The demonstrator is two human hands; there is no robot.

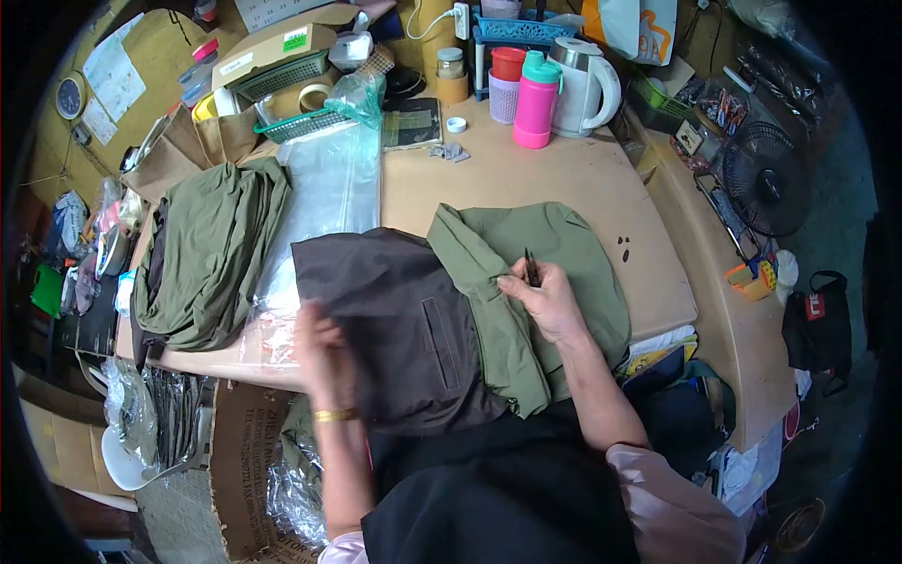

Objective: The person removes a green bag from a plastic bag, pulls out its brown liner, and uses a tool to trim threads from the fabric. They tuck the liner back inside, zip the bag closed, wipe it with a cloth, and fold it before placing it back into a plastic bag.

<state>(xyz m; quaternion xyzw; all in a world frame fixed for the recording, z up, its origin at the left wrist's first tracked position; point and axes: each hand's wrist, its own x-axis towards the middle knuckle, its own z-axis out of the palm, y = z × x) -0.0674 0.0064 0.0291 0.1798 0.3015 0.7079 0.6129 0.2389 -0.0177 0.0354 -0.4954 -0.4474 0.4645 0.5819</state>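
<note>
A garment lies across the front of the table, an olive-green part (573,244) on the right and a dark brown part (376,310) with a stitched pocket slit on the left. My right hand (552,305) is closed around dark, pointed thread snips (532,267), their tips upward, over the green part, with thumb and fingertips at its folded edge. Beside the left edge of the brown part, my left hand (324,352) is smeared by motion, its fingers unclear.
A pile of green garments (221,244) lies at the left beside clear plastic bags (329,188). Along the back stand a pink bottle (536,108), a kettle (575,89) and a basket (301,122). A black fan (766,179) is at the right, a cardboard box (240,461) below left.
</note>
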